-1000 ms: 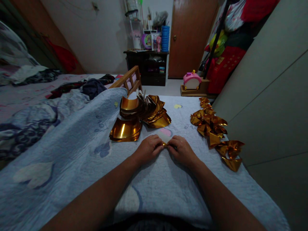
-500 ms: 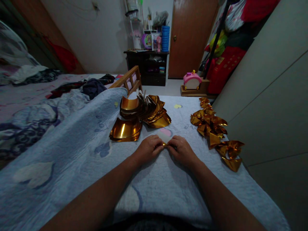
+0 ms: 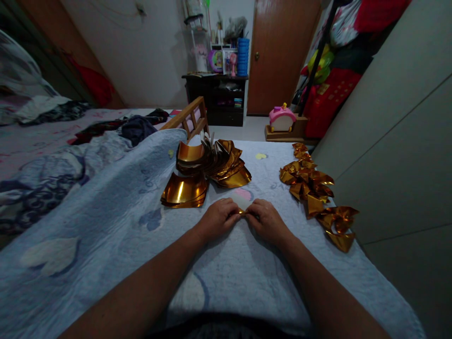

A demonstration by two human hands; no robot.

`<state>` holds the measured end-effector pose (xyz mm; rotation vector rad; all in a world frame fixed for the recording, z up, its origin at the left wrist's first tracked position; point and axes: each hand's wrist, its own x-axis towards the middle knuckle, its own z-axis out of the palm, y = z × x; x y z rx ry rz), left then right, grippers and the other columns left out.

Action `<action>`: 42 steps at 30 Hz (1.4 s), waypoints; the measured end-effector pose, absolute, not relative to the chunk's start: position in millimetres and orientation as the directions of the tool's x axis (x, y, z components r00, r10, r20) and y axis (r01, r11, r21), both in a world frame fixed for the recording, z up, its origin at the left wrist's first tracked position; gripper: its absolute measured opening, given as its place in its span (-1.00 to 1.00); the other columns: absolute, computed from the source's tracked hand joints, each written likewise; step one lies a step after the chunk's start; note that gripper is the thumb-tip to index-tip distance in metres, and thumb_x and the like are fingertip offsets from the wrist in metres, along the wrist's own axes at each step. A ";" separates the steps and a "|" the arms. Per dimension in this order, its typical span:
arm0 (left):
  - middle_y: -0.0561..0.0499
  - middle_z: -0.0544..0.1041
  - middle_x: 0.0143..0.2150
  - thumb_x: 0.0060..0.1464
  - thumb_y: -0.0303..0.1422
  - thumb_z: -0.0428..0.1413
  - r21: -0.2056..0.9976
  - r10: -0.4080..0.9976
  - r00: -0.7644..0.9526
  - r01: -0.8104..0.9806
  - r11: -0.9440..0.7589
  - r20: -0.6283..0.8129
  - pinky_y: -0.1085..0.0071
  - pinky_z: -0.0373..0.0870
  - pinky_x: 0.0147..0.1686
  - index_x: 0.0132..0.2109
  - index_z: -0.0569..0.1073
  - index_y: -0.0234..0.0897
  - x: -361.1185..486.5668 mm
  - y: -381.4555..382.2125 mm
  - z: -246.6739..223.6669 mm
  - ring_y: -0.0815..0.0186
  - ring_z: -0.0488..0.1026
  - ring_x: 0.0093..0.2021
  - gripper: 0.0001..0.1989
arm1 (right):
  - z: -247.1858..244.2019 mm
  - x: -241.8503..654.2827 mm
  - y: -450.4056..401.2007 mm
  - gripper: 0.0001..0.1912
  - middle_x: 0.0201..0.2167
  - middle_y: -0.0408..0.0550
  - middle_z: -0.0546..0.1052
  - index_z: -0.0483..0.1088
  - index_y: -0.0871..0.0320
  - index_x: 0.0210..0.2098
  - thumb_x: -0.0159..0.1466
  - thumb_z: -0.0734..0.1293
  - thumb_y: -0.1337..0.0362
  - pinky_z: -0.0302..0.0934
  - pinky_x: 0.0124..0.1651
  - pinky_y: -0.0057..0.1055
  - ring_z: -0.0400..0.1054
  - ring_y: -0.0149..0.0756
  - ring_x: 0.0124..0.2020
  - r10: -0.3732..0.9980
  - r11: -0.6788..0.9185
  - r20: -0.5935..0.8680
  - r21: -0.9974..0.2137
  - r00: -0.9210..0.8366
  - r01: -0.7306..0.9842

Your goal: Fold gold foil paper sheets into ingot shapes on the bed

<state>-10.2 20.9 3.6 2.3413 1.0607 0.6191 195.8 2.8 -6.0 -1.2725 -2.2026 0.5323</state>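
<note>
Between my two hands is a sheet of gold foil paper (image 3: 241, 203), its pale side up and a gold edge folded over near my thumbs. My left hand (image 3: 221, 215) pinches it from the left, and my right hand (image 3: 265, 219) pinches it from the right; most of the sheet is hidden by my fingers. Just beyond my left hand lies a fanned stack of gold foil sheets (image 3: 186, 189), with another fanned pile (image 3: 229, 167) behind it. To the right, several folded gold foil pieces (image 3: 314, 186) lie in a row along the bed's edge.
A pale blue quilt (image 3: 243, 282) covers the bed beneath my arms. At left lie rumpled clothes (image 3: 137, 129) beside a wooden bed rail (image 3: 190, 115). A white cabinet (image 3: 406, 155) borders the right side. A pink toy (image 3: 282, 117) and a dark shelf unit (image 3: 215, 99) stand beyond the bed.
</note>
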 end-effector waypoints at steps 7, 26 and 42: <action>-0.05 0.53 -0.26 0.20 -0.42 0.12 0.595 0.774 0.596 0.549 -0.587 0.213 0.35 0.33 -0.16 -0.25 0.54 -0.29 -9.8 20.7 3.0 0.23 0.45 -0.18 -0.90 | -5.9 195.2 3.0 -0.87 -0.36 -0.04 0.49 0.55 0.17 -0.28 0.29 0.33 0.41 0.11 -0.16 -0.33 0.35 -0.24 -0.26 0.876 0.479 0.257 -0.562 -0.409 0.674; -0.04 0.52 -0.27 0.23 -0.38 0.10 0.604 0.767 0.604 0.534 -0.591 0.215 0.37 0.32 -0.19 -0.26 0.54 -0.30 -9.7 21.0 1.7 0.25 0.45 -0.20 -0.86 | -9.4 195.8 3.1 -0.86 -0.35 -0.03 0.49 0.56 0.16 -0.27 0.29 0.32 0.40 0.12 -0.16 -0.32 0.34 -0.24 -0.26 0.879 0.474 0.257 -0.565 -0.402 0.675; -0.07 0.54 -0.24 0.22 -0.39 0.12 0.605 0.773 0.608 0.552 -0.574 0.179 0.33 0.34 -0.12 -0.22 0.57 -0.30 -10.0 22.4 0.8 0.21 0.46 -0.15 -0.86 | -9.2 196.5 4.4 -0.86 -0.35 -0.03 0.50 0.56 0.16 -0.28 0.28 0.34 0.42 0.13 -0.16 -0.34 0.36 -0.24 -0.26 0.869 0.492 0.264 -0.554 -0.419 0.671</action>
